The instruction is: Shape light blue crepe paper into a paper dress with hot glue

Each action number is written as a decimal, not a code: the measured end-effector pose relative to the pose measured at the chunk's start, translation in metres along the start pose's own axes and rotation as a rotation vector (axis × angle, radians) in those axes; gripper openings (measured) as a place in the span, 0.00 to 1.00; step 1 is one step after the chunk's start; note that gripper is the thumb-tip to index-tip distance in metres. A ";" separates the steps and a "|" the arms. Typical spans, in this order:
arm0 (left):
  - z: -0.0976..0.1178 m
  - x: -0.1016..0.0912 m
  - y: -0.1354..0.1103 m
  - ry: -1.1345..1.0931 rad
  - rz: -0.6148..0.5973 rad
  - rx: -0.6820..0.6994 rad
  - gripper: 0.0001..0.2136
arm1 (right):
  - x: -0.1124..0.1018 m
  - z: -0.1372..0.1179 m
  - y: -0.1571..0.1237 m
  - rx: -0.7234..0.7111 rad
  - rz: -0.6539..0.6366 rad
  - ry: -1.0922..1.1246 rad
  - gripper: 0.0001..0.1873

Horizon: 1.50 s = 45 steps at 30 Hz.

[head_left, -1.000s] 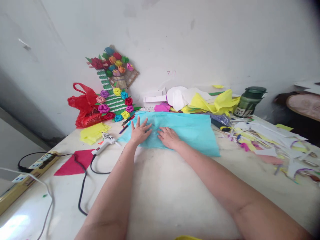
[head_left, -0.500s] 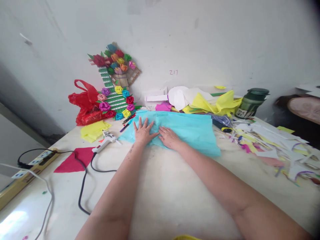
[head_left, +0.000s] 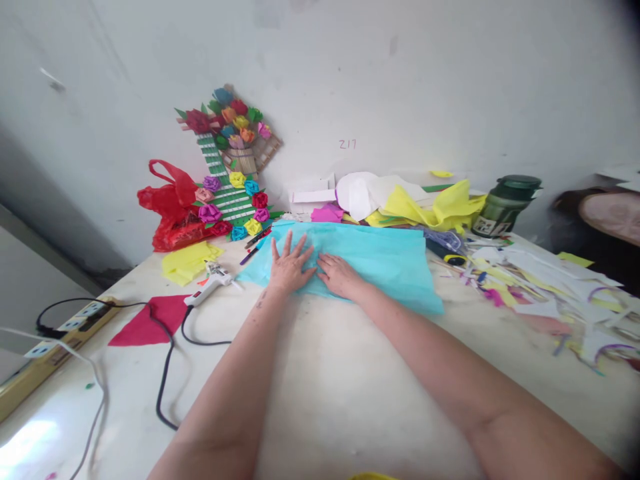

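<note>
A wide sheet of light blue crepe-like paper (head_left: 380, 257) lies across the middle of the white table. On its left part my left hand (head_left: 291, 265) rests flat, fingers spread. Just right of it, my right hand (head_left: 340, 275) also lies on the sheet, palm down with its fingers stretched out. Neither hand grips anything. A white glue gun (head_left: 213, 285) with a black cord lies left of my left hand, and a few pens (head_left: 255, 243) lie by the sheet's left end.
Behind stand paper-flower decorations (head_left: 225, 180) and a red plastic bag (head_left: 173, 207). Yellow paper (head_left: 440, 207), a green bottle (head_left: 506, 207) and paper scraps (head_left: 555, 287) lie to the right. Red paper (head_left: 150, 323) and a power strip (head_left: 65, 337) are at left.
My left hand has shifted very slightly on the blue sheet, its thumb a little lower. My right hand stays in about the same place.
</note>
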<state>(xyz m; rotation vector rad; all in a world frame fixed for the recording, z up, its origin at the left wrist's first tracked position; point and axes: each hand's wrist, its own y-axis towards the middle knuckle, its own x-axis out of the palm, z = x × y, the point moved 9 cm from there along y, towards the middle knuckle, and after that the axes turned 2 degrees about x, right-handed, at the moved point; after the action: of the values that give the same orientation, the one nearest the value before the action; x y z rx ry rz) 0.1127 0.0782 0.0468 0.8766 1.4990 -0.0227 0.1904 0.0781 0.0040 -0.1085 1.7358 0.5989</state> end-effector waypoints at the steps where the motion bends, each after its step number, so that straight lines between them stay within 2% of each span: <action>1: 0.011 -0.004 0.000 -0.001 0.005 0.087 0.22 | 0.000 0.000 0.000 0.003 -0.003 0.014 0.23; 4: 0.037 -0.008 -0.001 -0.011 -0.011 0.252 0.20 | 0.000 0.000 0.001 0.011 -0.024 0.045 0.24; 7: 0.046 -0.006 -0.005 -0.004 -0.035 0.297 0.22 | 0.002 0.000 0.001 0.003 -0.042 0.037 0.26; 14: 0.040 0.001 -0.014 0.032 -0.059 0.250 0.24 | 0.001 -0.002 -0.002 0.018 -0.053 0.011 0.27; 22: 0.041 0.007 -0.013 0.039 -0.062 0.215 0.23 | 0.001 -0.003 -0.005 0.013 -0.017 -0.048 0.27; 29: 0.041 0.007 -0.015 0.019 -0.041 0.149 0.23 | 0.005 -0.001 -0.003 0.004 -0.035 -0.048 0.27; 34: 0.038 0.020 -0.013 -0.052 -0.111 0.078 0.23 | 0.006 -0.002 -0.005 0.007 -0.040 -0.093 0.27; 37: 0.022 0.027 -0.010 -0.151 -0.189 0.023 0.23 | 0.004 -0.004 -0.006 0.002 -0.027 -0.095 0.28; 38: 0.010 0.024 -0.009 -0.186 -0.182 -0.040 0.22 | 0.003 -0.005 -0.007 0.000 -0.022 -0.095 0.29; 41: -0.033 -0.006 -0.008 -0.233 -0.004 -0.201 0.21 | 0.003 -0.006 -0.006 0.000 -0.042 -0.099 0.29; 43: -0.064 -0.025 -0.015 -0.235 0.083 -0.366 0.20 | 0.006 -0.004 -0.005 0.009 -0.071 -0.094 0.29; 44: -0.077 -0.030 -0.020 -0.237 0.079 -0.467 0.19 | 0.007 -0.004 -0.004 0.012 -0.084 -0.092 0.29; 45: -0.089 -0.030 -0.027 -0.225 0.023 -0.582 0.18 | 0.008 -0.003 -0.004 0.015 -0.093 -0.091 0.30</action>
<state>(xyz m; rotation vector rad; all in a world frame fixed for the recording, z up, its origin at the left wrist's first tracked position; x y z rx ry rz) 0.0199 0.0901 0.0738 0.4036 1.1890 0.3088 0.1873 0.0753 -0.0041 -0.1484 1.6379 0.5155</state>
